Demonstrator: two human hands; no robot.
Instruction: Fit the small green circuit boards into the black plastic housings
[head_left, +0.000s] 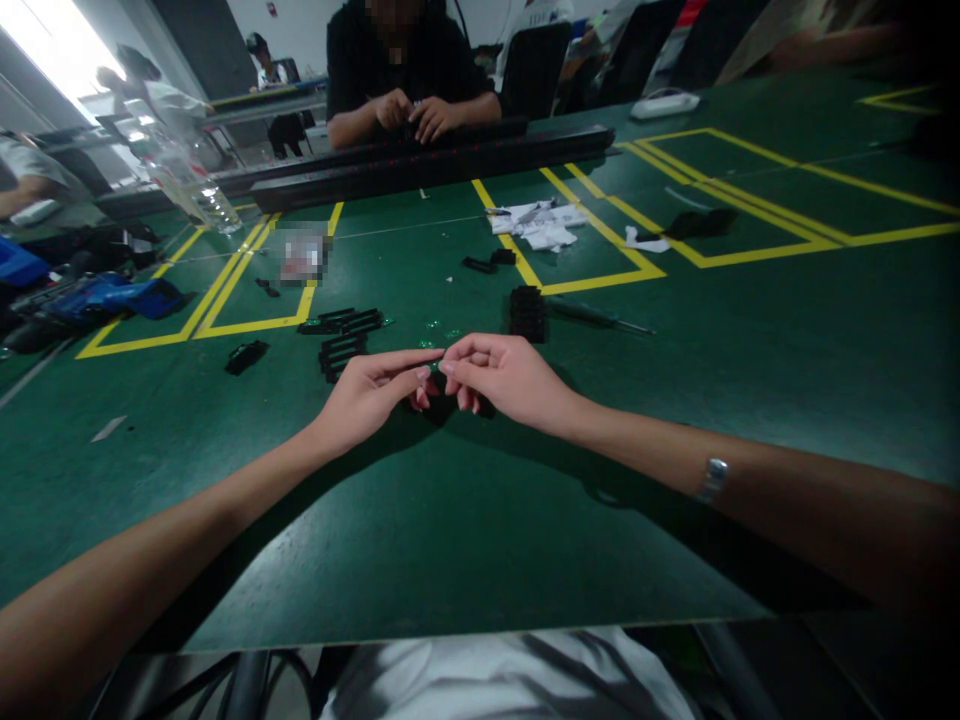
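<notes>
My left hand point(375, 393) and my right hand point(504, 375) meet at the fingertips above the green table point(465, 560). Between their pinched fingers is a small dark part with a bit of green point(434, 367), mostly hidden by the fingers. Just behind my left hand lie several black slotted pieces point(341, 352) and more black strips point(352, 320). A stack of black pieces point(527, 313) stands behind my right hand. Small green pieces point(433, 325) lie on the table beyond the fingertips.
A screwdriver point(600, 316) lies right of the stack. Farther back are crumpled white paper point(544, 224), long black bars point(442, 160) and a plastic bottle point(214, 203). A blue power tool point(97, 305) lies at left. Across the table sits a person in black point(405, 75).
</notes>
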